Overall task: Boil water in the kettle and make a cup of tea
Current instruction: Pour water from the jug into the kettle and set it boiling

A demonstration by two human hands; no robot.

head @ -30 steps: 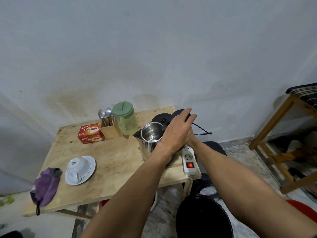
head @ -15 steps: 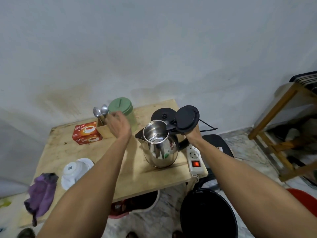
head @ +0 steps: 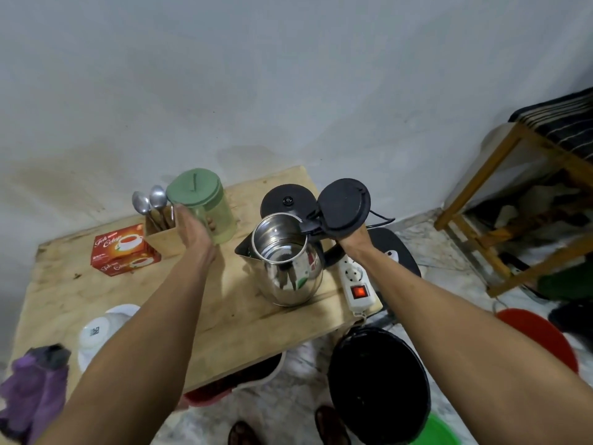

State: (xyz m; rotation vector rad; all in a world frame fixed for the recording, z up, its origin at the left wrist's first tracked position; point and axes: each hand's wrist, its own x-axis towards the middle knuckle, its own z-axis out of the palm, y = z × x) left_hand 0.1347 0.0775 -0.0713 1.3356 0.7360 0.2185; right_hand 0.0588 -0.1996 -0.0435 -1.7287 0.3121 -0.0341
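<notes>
Head view, left to right: a purple cloth (head: 35,387) lay at the near left edge of the wooden table (head: 244,319), with an upturned white cup (head: 99,329) on a saucer just beside it. Behind them sat a red tea box (head: 123,250), then a wooden holder (head: 163,237) with two spoons (head: 149,200). The left hand (head: 192,232) was wrapped around the side of the green pitcher (head: 200,200), fingers curled behind it. Right of that stood the steel kettle (head: 284,264), off its black base (head: 287,199) behind it, lid (head: 343,207) swung fully open. The right hand (head: 351,234) was mostly hidden behind the lid, by the kettle's handle; I could not tell its grip. A white power strip (head: 357,281) with a lit red switch lay at the table's right edge.
</notes>
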